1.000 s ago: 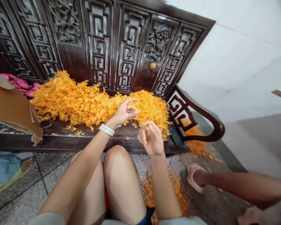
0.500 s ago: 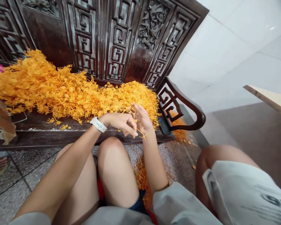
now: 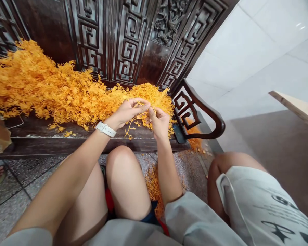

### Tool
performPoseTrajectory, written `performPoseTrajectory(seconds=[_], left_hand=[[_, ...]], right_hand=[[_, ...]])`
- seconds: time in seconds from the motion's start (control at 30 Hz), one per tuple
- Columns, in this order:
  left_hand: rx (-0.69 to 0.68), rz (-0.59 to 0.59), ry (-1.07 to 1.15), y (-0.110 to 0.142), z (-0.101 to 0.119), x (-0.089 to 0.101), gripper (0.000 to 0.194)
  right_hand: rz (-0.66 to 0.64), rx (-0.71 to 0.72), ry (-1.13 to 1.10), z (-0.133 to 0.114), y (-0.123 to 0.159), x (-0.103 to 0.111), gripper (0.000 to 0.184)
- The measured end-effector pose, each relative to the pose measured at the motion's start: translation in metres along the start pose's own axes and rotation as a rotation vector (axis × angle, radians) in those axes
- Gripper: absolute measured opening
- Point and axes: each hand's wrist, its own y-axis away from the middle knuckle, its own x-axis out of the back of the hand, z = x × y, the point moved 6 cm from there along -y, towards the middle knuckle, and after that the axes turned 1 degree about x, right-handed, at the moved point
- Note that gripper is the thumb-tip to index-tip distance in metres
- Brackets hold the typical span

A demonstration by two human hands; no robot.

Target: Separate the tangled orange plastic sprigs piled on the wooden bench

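My left hand, with a pale watch on its wrist, holds a thin orange plastic flower sprig whose branched end dangles below the fingers. Against its fingertips, my right hand is closed in a pinch on the upper part of the same sprig. Fingers cover most of the stem between them. Just behind both hands spreads a long heap of orange plastic flower sprigs on a dark wooden bench. A few loose orange bits lie near the seat's front edge.
A curved bench armrest stands at the right, with a dark phone-like object beside it. Orange stems lie on the floor by my legs. Another person's knee is close at right. Torn cardboard is at left.
Both hands have moved up toward the heap, and their fingertips have come together on the sprig. My right hand, looser before, is now pinched. The view has shifted slightly.
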Motion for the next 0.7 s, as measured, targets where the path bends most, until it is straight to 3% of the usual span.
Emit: performPoseTrajectory(seconds=[0.23,0.33,0.47,0.57,0.7], left_hand=[[-0.019,0.268,0.025,-0.005,-0.007,0.009,0.016],[0.028,0.177,-0.081,-0.006,-0.01,0.006,0.009],[0.096,-0.052,-0.207,-0.001,-0.013,-0.008,0.021],[0.099,-0.176,-0.279,0.002,-0.015,-0.014,0.024],[0.053,-0.09,-0.295,-0.001,-0.015,-0.005,0.024]], right_hand=[[0.029,0.002,-0.151,0.012,0.002,0.0,0.033],[0.079,0.044,-0.092,0.007,0.001,0.006,0.032],[0.09,0.144,0.118,-0.004,0.0,0.014,0.029],[0.044,0.181,0.09,-0.008,0.0,0.017,0.026],[-0.025,0.179,-0.102,-0.005,-0.002,0.02,0.035]])
